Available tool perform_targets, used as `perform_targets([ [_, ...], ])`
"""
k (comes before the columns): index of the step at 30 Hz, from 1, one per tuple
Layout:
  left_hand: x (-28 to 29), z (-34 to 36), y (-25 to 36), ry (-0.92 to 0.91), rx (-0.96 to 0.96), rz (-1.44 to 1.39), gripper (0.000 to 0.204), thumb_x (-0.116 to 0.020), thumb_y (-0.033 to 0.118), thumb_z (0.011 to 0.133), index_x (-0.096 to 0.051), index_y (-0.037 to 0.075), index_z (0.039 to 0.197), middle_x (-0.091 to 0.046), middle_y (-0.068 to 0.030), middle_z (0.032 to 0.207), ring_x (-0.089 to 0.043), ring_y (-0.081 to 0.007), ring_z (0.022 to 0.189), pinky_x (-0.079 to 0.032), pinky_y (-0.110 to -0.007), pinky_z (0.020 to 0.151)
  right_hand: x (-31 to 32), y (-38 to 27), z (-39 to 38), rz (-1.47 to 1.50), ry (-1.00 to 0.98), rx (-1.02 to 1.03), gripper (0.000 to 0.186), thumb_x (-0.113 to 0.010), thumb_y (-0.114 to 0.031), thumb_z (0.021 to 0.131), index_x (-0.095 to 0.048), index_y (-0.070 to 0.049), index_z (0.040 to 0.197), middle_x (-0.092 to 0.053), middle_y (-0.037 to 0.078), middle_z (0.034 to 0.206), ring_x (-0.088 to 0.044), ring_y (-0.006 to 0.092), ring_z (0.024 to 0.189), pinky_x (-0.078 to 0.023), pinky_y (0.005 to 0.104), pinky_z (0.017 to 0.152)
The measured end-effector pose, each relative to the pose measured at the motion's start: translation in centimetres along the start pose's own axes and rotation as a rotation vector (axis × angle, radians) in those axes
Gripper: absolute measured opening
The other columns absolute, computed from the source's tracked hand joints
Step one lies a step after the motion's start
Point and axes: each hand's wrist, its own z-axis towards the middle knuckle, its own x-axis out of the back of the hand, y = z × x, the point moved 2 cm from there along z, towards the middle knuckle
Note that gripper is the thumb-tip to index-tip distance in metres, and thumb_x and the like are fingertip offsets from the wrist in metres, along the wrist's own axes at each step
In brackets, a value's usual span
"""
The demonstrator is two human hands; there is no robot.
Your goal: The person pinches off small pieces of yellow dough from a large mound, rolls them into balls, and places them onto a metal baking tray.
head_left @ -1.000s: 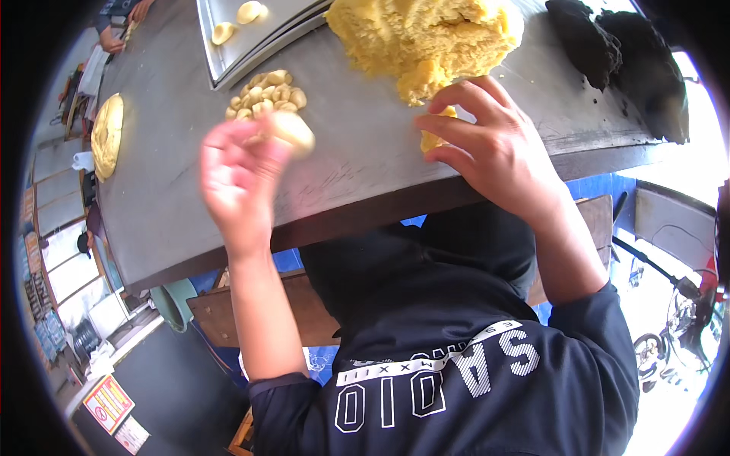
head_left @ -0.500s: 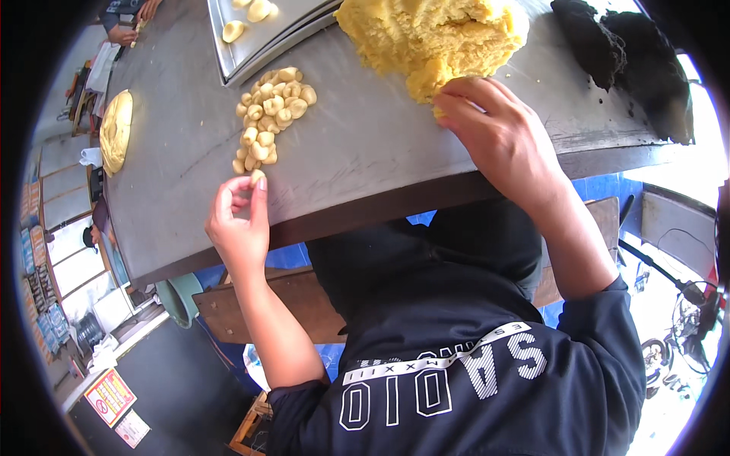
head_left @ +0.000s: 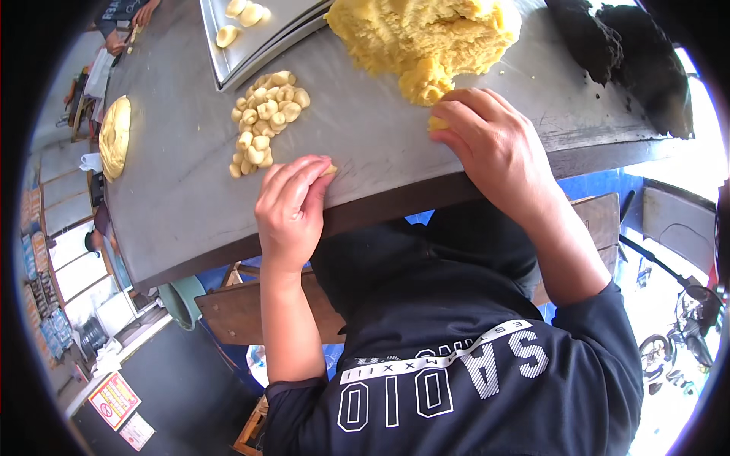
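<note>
Near the table's front edge, my left hand (head_left: 293,209) pinches a small piece of pale dough (head_left: 329,170) between thumb and fingertips. It is just right of a heap of small pale dough balls (head_left: 268,110). Farther right, my right hand (head_left: 498,140) closes on a bit of yellow paste (head_left: 436,124), partly hidden by the fingers. This hand is at the near tip of a large crumbly mound of yellow paste (head_left: 449,38).
A metal tray (head_left: 215,64) at the back holds a few dough balls. A flat yellow dough slab (head_left: 115,138) lies at the left edge. Dark cloth or plastic (head_left: 639,68) lies at right. At the far left, another person's hands (head_left: 118,42) hold something small. A wooden bench (head_left: 247,311) stands below.
My left hand has moved right from the heap with a piece of dough in its fingers. My right hand has drawn slightly toward me, pinching some yellow paste.
</note>
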Motion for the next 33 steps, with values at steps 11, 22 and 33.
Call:
perform_targets([
  [11, -0.6, 9.9, 4.3, 0.091, -0.333, 0.442, 0.032, -0.085, 0.036, 0.103, -0.076, 0.009, 0.086, -0.080, -0.0015, 0.108, -0.071, -0.0293, 0.111, -0.043, -0.049, 0.108, -0.6, -0.1, 1.7, -0.143, -0.033, 0.129, 0.009, -0.080, -0.014, 0.096, -0.075, -0.006, 0.099, -0.067, 0.008, 0.103, -0.069, 0.0309, 0.102, -0.062, 0.0462, 0.093],
  [22, -5.5, 10.2, 1.2, 0.184, -0.230, 0.204, 0.040, -0.080, 0.022, 0.107, -0.066, 0.010, 0.072, -0.065, -0.0052, 0.071, -0.065, -0.0291, 0.072, -0.045, -0.044, 0.083, -0.3, 1.0, 1.2, -0.038, -0.003, 0.069, 0.021, -0.086, -0.010, 0.092, -0.076, -0.006, 0.110, -0.075, 0.010, 0.107, -0.076, 0.0350, 0.108, -0.062, 0.0467, 0.095],
  [33, 1.3, 3.2, 0.2, 0.058, -0.036, 0.517, 0.018, -0.085, 0.026, 0.105, -0.091, 0.011, 0.112, -0.068, -0.0066, 0.074, -0.058, -0.0263, 0.067, -0.047, -0.040, 0.075, 1.6, 1.2, 0.3, 0.149, -0.105, -0.063, 0.028, -0.089, -0.015, 0.093, -0.080, -0.006, 0.118, -0.075, 0.010, 0.122, -0.074, 0.0344, 0.116, -0.063, 0.0432, 0.098],
])
